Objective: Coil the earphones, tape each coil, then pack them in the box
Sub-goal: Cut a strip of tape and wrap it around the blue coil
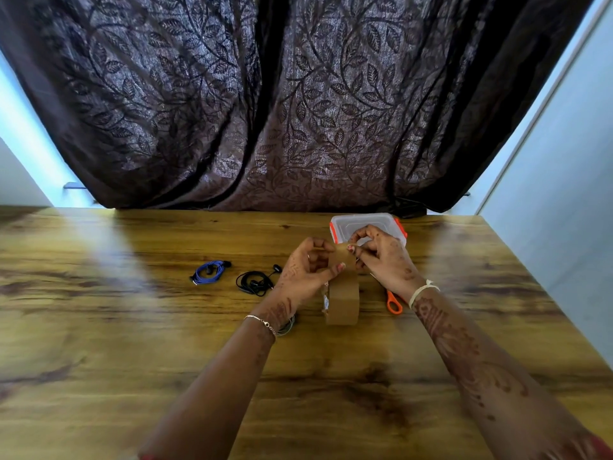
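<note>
The left grip [308, 267] was curled round the top of the tape roll [343, 303], thumb and fingers pinched on it. The right grip [381, 257] was pinched on the roll's free end, which was lifted a little way off the roll. The roll was held upright, on edge, just above or on the surface [132, 343]; which could not be told.

The tape was judged thin and sticky, apt to fold on itself, and best held by its outer corners. The earphones were judged light, limp and slightly springy, so a coil would be best taken across its gathered loops, not by the buds or the plug.

Two coils were counted on the surface, left of the grips and apart from each other: the blue earphones [210, 271] and the black earphones [257, 282]. A pale wire [289, 325] was glimpsed under the left wrist; whether it was a third set could not be told. One box [351, 224], clear with orange clasps, was seen just beyond the grips, one roll, and one pair of scissors [394, 305], mostly hidden by the right wrist.
</note>
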